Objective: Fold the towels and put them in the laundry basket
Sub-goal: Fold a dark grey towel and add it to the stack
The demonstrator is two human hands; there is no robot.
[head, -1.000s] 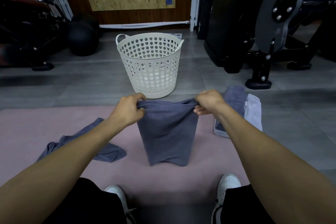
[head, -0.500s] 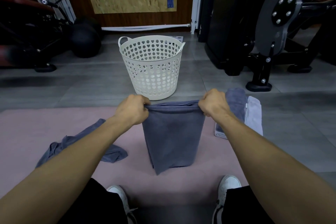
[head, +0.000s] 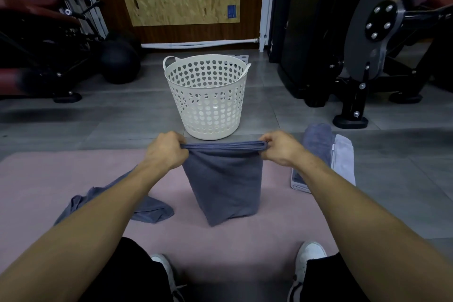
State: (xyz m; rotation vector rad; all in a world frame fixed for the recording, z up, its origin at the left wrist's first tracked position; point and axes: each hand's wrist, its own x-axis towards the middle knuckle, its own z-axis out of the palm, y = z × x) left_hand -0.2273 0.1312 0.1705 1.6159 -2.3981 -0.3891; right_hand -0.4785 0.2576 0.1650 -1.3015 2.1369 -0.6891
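Holding a folded blue-grey terry towel (head: 221, 184) by its top edge, the left hand (head: 166, 152) and the right hand (head: 282, 148) each curl their fingers round one upper corner, so that the cloth hangs between them above a pale pink floor mat (head: 36, 179). The towel's lower corner hangs close to the mat; contact cannot be judged. Just beyond the hands, on grey floor tiles, stands a white round plastic laundry basket (head: 208, 95) pierced with heart-shaped holes; no towel is visible inside it. At near left on the mat lies a crumpled blue-grey towel (head: 149, 211), partly hidden by the left forearm. At right, straddling the mat's edge, rests a stack of folded towels (head: 340, 154), blue-grey beside pale lilac. Two white shoes (head: 310, 255) show at the near edge. Black gym machinery (head: 367, 44) occupies the far right, and a dark ball (head: 120, 62) the far left.
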